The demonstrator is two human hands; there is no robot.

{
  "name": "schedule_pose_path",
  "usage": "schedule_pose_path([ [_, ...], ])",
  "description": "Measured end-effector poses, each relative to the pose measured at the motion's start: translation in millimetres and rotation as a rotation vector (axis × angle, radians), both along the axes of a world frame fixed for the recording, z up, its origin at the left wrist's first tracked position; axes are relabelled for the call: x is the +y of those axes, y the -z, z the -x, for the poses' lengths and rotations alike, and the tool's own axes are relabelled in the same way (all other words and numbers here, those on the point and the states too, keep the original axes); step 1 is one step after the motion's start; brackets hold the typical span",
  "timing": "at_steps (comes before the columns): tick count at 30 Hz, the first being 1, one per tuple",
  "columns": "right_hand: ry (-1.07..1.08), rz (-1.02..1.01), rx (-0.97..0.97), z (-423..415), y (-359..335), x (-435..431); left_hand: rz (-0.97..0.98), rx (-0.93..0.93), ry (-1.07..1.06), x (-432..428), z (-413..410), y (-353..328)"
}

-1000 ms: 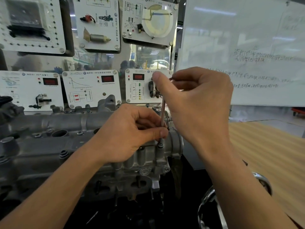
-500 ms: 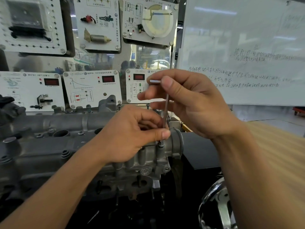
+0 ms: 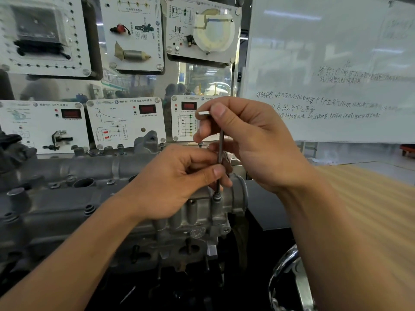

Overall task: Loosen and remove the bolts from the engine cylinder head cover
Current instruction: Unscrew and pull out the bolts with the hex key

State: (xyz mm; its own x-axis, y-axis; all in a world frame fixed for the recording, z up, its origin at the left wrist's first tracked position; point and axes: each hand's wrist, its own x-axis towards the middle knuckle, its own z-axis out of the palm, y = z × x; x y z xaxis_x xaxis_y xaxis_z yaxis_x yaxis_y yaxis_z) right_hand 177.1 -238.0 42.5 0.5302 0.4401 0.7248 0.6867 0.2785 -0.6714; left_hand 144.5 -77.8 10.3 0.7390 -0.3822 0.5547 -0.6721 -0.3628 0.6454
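Grey metal cylinder head cover; whiteboard, wooden table behind.

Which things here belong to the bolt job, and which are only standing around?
Part of the job:
- hex key, held by right hand and left hand
- bolt under its tip
- engine cover
- other bolts

Only standing around:
- display panels
- whiteboard
- wooden table

Two hands, one hex key, one engine, six wall panels, one whiteboard
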Motion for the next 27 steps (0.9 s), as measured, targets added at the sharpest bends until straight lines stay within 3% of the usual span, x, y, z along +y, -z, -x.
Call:
schedule_pose_path([
  [5,-0.379,-0.051,0.213,-3.2,4.1,2.1,-0.045,-0.036,-0.029,0.2,0.2,0.3],
  [8,-0.450,-0.067,0.258,-7.0,4.8,2.0,-0.052,-0.055,-0.051,-1.0,0.1,0.9],
  [10,-0.331,-0.067,0.222,-7.2,4.1,3.0,-0.033,-0.057,-0.067,-0.3,-0.6,1.6],
  [15,0.354,-0.046,-0.137,9.8,0.0,-0.3,0.026,-0.028,-0.063,-1.1,0.0,2.6],
  [17,0.528,-0.022,-0.241,18.0,-2.4,-1.9,0.046,-0.011,-0.051,-1.7,-0.5,2.3],
  [21,0.646,0.127,-0.397,26.7,-7.7,-4.3,0.089,0.024,-0.028,-1.3,-1.3,2.4],
  [25,0.592,0.400,-0.483,26.9,-20.2,-27.0,0.068,0.041,-0.032,-2.6,-0.8,2.2],
  [27,0.470,0.414,-0.400,22.7,-20.8,-34.8,0.033,-0.007,-0.058,-2.0,-0.3,2.0],
])
